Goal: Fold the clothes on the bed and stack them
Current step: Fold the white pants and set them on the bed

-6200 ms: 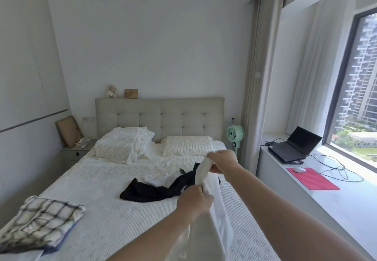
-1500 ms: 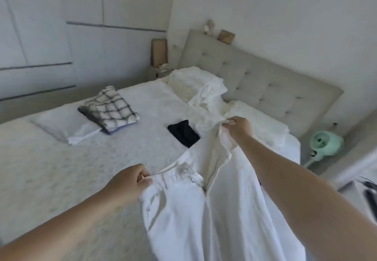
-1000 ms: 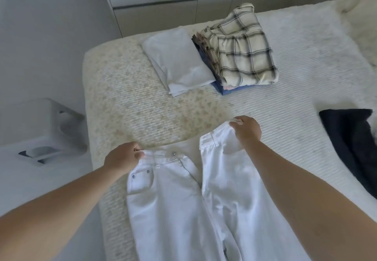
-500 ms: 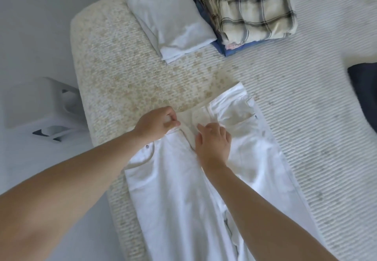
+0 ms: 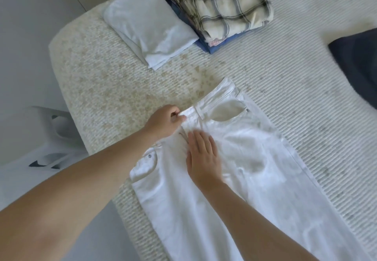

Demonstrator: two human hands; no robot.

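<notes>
Left hand [image 5: 163,123] pinches white jeans [image 5: 234,158] waistband, seemingly; right hand [image 5: 203,158] flat

Bare bed [image 5: 126,89] between white trousers [image 5: 234,158] and folded stacks [image 5: 151,21], open to pass. Dark garment [image 5: 359,60] blocking far right; bed edge close on left.

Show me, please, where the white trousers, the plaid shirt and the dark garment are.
white trousers [image 5: 244,158]: head view, right thigh panel.
plaid shirt [image 5: 226,5]: head view, top of the stack.
dark garment [image 5: 359,64]: head view, flat middle at right edge.
</notes>
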